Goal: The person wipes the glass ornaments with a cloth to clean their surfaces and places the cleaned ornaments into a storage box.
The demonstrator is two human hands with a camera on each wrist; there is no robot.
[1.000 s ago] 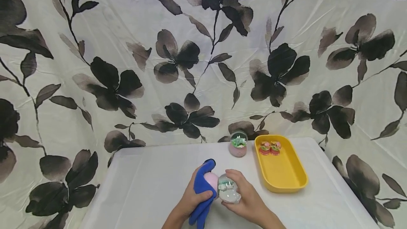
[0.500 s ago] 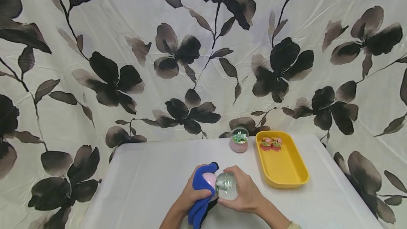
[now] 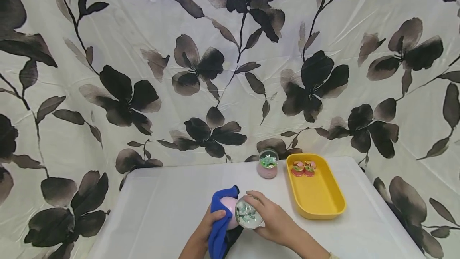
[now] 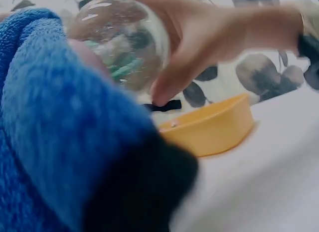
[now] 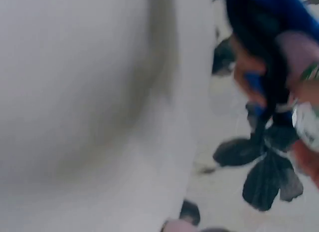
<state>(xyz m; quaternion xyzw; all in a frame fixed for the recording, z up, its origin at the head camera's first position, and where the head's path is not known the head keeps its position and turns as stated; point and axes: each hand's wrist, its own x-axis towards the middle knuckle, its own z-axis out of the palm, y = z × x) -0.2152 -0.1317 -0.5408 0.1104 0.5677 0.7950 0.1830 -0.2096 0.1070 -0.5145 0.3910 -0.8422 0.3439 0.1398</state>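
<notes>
A snow globe with a clear dome and a pink base is held tilted sideways between both hands above the table. My left hand grips the pink base through a blue cloth, its thumb on top of the fabric. The cloth has a dark edge and hangs down below the base. Curled around the dome are the fingers of my right hand. In the left wrist view the fuzzy cloth covers much of the frame, with the dome behind it and the right thumb under the dome. The right wrist view is blurred.
A second snow globe with a pink base and green inside stands at the table's back. Right of it, a yellow tray holds two small red-and-pink trinkets. A floral curtain hangs behind the white table.
Both hands have shifted a little left with the globe and cloth. The dome has turned so it faces more toward the camera, and the right fingers have changed position on it.
</notes>
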